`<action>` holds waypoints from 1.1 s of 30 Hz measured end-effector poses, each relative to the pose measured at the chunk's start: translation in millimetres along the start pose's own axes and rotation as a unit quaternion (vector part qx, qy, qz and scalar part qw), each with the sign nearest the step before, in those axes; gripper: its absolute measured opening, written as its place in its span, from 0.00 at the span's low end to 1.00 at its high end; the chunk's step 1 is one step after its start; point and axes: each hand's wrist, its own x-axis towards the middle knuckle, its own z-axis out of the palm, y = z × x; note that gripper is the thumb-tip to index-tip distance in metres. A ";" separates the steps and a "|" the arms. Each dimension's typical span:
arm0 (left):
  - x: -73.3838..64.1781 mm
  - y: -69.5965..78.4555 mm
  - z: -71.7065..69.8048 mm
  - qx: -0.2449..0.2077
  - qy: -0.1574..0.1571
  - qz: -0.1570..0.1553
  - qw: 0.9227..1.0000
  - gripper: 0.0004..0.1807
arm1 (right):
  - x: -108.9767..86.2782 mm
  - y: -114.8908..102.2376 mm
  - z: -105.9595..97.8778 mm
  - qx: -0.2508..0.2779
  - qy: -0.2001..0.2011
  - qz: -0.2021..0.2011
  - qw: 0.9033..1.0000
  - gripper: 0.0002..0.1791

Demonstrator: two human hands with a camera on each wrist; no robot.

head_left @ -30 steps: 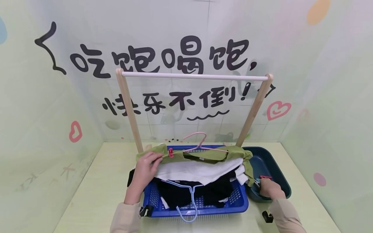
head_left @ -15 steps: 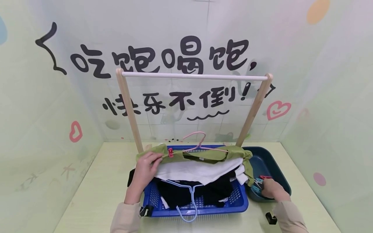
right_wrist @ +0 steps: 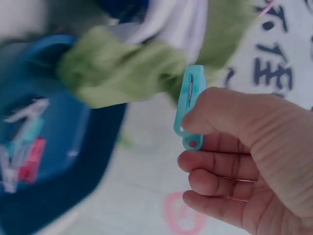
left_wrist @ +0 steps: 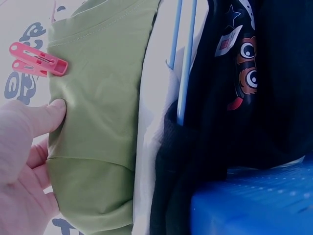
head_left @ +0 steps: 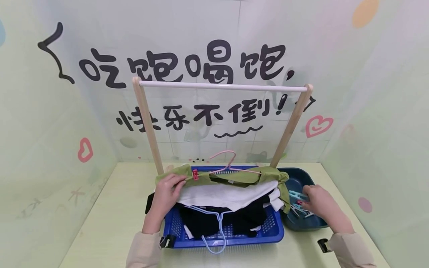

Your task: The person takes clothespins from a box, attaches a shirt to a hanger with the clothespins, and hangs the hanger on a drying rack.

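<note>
My left hand (head_left: 166, 195) pinches the shoulder of a green shirt (left_wrist: 98, 98) between thumb and fingers. A pink clothespin (left_wrist: 57, 66) is clipped on the shirt's edge just beside the thumb. A pink hanger (head_left: 231, 158) sticks up from the shirt's neck. Over the dark blue tub (head_left: 301, 223) at the right, my right hand (head_left: 323, 203) holds a turquoise clothespin (right_wrist: 188, 100) between thumb and forefinger. The other fingers of that hand are curled below it. Several more clothespins (head_left: 298, 210) lie in the tub, blurred in the right wrist view.
A blue basket (head_left: 248, 242) holds white (head_left: 214, 197) and black (head_left: 201, 225) garments, with a light blue hanger (head_left: 221, 230) hooking over its front. Behind stands a wooden rack with a white rail (head_left: 221, 86). Printed walls close in the table (head_left: 110, 212).
My right hand has risen out of the tub, up and to the right, now with a turquoise clothespin. The left hand keeps its grip on the green shirt.
</note>
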 end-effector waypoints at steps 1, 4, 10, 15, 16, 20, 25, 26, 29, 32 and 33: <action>-0.1 0.0 -0.3 0.000 0.000 0.000 1.000 0.10 | 3.7 -3.2 -5.1 -0.013 0.009 -0.012 1.000 0.16; 0.0 0.0 -1.2 0.002 -0.001 0.001 1.000 0.10 | 17.2 -16.3 -20.1 -0.050 0.027 -0.036 0.998 0.14; 0.2 -0.4 -2.1 0.002 0.000 0.006 1.000 0.10 | 50.9 -38.1 -35.4 -0.165 0.058 -0.098 0.980 0.09; -0.2 -1.2 -1.3 -0.003 0.000 0.015 1.000 0.10 | 71.2 -48.6 -35.9 -0.239 0.054 -0.138 0.960 0.09; -0.4 -1.3 -1.2 -0.004 -0.001 0.015 1.000 0.10 | 74.1 -50.1 -35.5 -0.247 0.049 -0.145 0.957 0.09; -0.9 -1.6 -1.0 -0.001 -0.008 0.014 1.000 0.10 | 81.9 -54.3 -32.6 -0.252 0.035 -0.168 0.952 0.11; -0.1 -1.1 -2.2 0.004 -0.008 0.014 1.000 0.10 | 89.8 -61.0 -29.1 -0.236 0.013 -0.178 0.955 0.12; 0.2 -1.0 -2.5 0.004 -0.008 0.015 1.000 0.10 | 91.3 -62.6 -28.5 -0.233 0.010 -0.178 0.956 0.12; 0.8 -0.9 -3.1 0.002 -0.005 0.019 1.000 0.10 | 95.1 -67.1 -26.0 -0.238 0.001 -0.175 0.955 0.10; 0.2 -1.2 -2.7 -0.001 -0.006 0.020 1.000 0.10 | 96.8 -70.1 -24.5 -0.266 -0.001 -0.175 0.948 0.09; -0.1 -1.4 -2.4 -0.002 -0.007 0.020 1.000 0.10 | 96.7 -70.5 -24.5 -0.274 -0.004 -0.173 0.946 0.08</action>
